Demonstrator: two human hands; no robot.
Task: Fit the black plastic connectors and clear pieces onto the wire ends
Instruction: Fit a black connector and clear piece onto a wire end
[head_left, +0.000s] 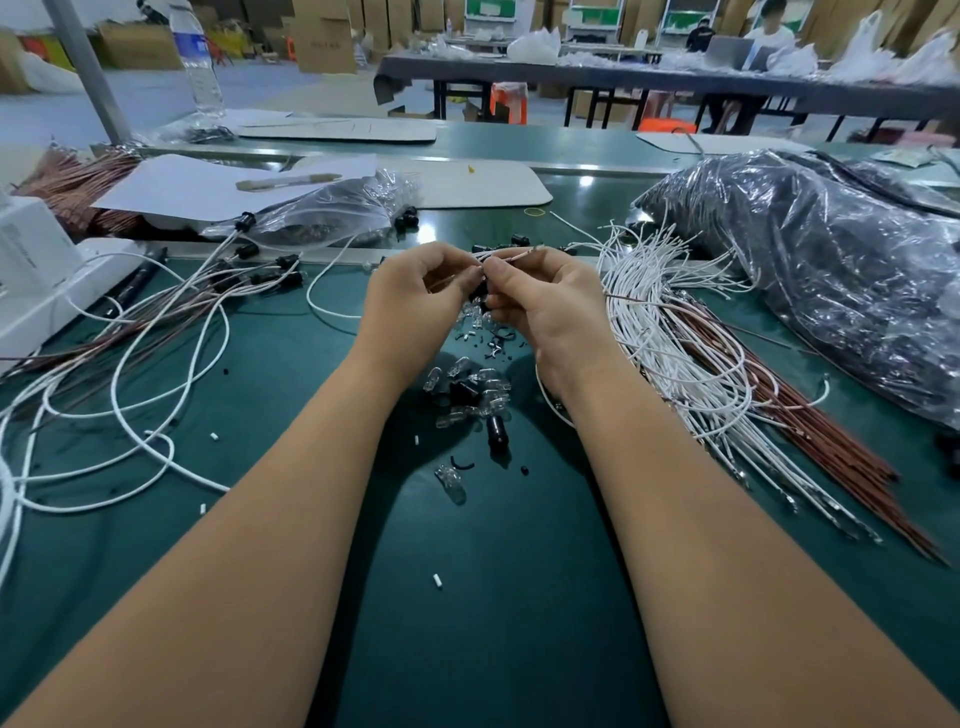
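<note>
My left hand (415, 296) and my right hand (540, 296) meet above the green table, fingers curled. Between them they pinch thin wire ends (511, 253), white and reddish, that stick out to the upper right. A black connector (480, 291) shows partly between the two hands; which hand holds it I cannot tell. Below the hands lies a small heap of clear pieces (485, 387) and black connectors (496, 431). One clear piece (449, 478) lies apart, nearer to me.
A bundle of white and brown wires (691, 364) fans out on the right beside a large plastic bag (831, 260). On the left lie looped white wires with black connectors fitted (260, 270), a white box (31, 270) and a clear bag (332, 213).
</note>
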